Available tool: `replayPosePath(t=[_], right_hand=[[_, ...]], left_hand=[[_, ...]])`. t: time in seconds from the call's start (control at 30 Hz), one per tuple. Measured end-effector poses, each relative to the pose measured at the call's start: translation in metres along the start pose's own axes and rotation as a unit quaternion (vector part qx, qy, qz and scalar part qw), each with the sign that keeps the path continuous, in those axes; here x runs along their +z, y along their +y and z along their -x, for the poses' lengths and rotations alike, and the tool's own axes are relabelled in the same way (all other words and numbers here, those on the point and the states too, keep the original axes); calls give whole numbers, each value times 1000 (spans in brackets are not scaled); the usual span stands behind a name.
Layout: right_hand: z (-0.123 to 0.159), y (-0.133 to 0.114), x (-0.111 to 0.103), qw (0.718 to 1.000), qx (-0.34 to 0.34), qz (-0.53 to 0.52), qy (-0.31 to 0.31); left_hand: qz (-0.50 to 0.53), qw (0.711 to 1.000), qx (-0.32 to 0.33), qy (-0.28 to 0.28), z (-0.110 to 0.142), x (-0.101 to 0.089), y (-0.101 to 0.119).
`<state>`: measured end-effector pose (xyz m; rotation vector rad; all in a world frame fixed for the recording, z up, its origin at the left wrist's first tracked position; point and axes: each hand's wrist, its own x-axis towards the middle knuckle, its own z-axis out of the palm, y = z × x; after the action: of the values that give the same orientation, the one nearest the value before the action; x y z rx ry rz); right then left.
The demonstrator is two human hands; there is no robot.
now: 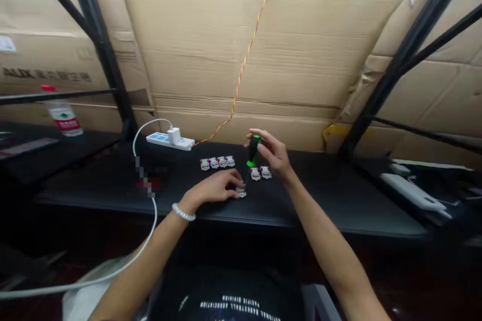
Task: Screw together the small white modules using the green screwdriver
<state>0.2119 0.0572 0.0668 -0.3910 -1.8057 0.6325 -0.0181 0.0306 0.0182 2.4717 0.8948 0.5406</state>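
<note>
A screwdriver (253, 149) with a black and green handle is gripped by my right hand (276, 153), its shaft slanting down to a small white part (241, 192). My left hand (220, 185) rests on the black table with its fingers closed on that part. More small white parts with purple bits (217, 162) lie in a row behind my left hand. Two others of the same kind (260, 173) sit just below my right hand. The screwdriver's tip is too small to make out against the part.
A white power strip (184, 144) with a plugged-in charger (173, 135) lies at the back left; its white cable (155, 210) runs down past my left arm. A twisted yellow-red wire (241, 72) climbs the cardboard wall (196, 35). Black metal posts (391, 75) flank the table (324, 200).
</note>
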Motion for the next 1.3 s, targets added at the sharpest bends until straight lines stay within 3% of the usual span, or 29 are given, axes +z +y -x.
replayPosePath(t=[0.17, 0.37, 0.57, 0.73, 0.87, 0.97, 1.13, 1.3], right_hand=[[-1, 2, 0, 994, -39, 71, 78], [0, 1, -1, 1000, 0, -27, 1], [-1, 1, 1, 994, -24, 67, 83], [0, -1, -1, 1000, 2, 4, 15], [0, 0, 0, 996, -38, 63, 48], [0, 0, 3, 995, -31, 77, 62], [4, -4, 2, 1000, 6, -10, -7], [10, -10, 0, 993, -25, 95, 69]], left_hand=[[4, 1000, -1, 0, 1, 0, 0], [3, 1000, 1, -1, 0, 0, -1], [5, 1000, -7, 0, 1, 0, 1], [-1, 1000, -8, -5, 1, -1, 2], [1, 1000, -6, -1, 1, -1, 3], [-2, 1000, -8, 3, 1, -1, 5], [18, 1000, -17, 3, 2, 1, 5], [29, 999, -24, 14, 6, 6, 5]])
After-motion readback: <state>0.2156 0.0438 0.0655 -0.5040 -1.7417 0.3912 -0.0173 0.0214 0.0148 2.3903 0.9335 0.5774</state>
